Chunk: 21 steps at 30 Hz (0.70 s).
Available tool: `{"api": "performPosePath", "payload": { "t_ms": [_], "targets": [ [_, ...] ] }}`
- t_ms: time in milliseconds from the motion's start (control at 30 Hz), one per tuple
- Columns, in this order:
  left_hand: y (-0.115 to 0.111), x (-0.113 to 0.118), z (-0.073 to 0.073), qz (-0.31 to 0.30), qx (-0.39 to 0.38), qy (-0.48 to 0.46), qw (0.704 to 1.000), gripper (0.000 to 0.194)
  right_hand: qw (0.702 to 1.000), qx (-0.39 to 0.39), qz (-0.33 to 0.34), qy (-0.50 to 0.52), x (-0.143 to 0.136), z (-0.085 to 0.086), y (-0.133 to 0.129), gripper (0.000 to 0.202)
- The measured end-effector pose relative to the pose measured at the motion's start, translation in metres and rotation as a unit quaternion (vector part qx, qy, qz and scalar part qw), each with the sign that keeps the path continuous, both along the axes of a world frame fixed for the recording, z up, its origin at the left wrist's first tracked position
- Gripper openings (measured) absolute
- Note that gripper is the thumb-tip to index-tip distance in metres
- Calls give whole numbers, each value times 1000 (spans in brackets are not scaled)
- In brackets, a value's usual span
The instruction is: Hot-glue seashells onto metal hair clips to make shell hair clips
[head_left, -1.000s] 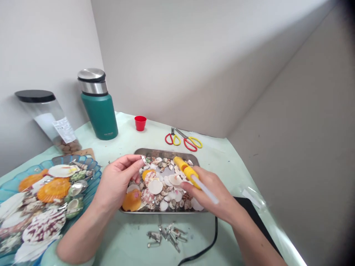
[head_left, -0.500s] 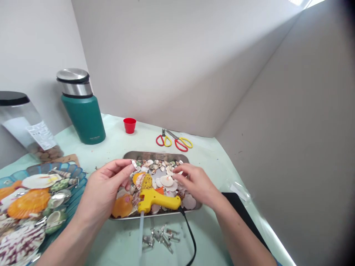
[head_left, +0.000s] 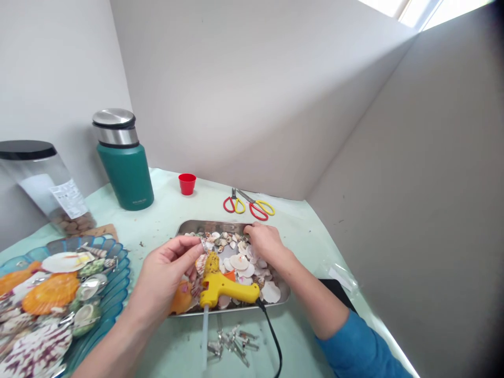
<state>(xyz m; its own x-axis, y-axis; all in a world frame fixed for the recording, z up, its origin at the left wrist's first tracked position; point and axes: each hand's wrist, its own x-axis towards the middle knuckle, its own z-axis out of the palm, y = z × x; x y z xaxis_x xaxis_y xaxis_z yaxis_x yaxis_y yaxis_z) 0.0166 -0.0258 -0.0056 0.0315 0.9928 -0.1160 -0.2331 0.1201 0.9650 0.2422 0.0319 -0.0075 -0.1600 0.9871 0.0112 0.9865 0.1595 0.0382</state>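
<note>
Left hand (head_left: 168, 264) pinches a likely clip (head_left: 203, 243), grip unclear at right hand (head_left: 266, 242), glue gun (head_left: 214, 286) pointing lengthwise away.

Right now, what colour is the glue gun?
Yellow; the glue gun shows best in the head view.

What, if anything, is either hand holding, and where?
Left hand: a small silvery piece, pinched at one end between thumb and forefinger; too small to identify. Right hand, at the far side of the tray: cannot tell whether it holds anything.
</note>
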Motion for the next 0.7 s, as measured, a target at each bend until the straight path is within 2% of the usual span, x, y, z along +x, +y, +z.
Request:
{"api": "performPosePath", "payload": {
  "t_ms": [167, 333, 400, 500, 600, 700],
  "targets": [
    [-1, 1, 2, -6, -3, -6, 1000, 29, 999, 1, 28, 25, -1, -1, -1, 19],
    [-2, 5, 6, -1, -2, -5, 1000, 28, 992, 9, 55, 111, -1, 10, -13, 16],
    [-2, 6, 7, -2, 0, -2, 1000, 26, 971, 12, 78, 227, -6, 16, -22, 17],
    [-2, 7, 7, -12, -7, -11, 1000, 25, 915, 24, 105, 389, -17, 27, -39, 15],
    [-1, 7, 5, -21, -10, -24, 999, 25, 895, 47, 126, 426, -28, 35, -56, 16],
    [-1, 9, 3, -22, -4, -16, 1000, 24, 896, 91, 153, 407, -36, 37, -66, 19]
  ]
}}
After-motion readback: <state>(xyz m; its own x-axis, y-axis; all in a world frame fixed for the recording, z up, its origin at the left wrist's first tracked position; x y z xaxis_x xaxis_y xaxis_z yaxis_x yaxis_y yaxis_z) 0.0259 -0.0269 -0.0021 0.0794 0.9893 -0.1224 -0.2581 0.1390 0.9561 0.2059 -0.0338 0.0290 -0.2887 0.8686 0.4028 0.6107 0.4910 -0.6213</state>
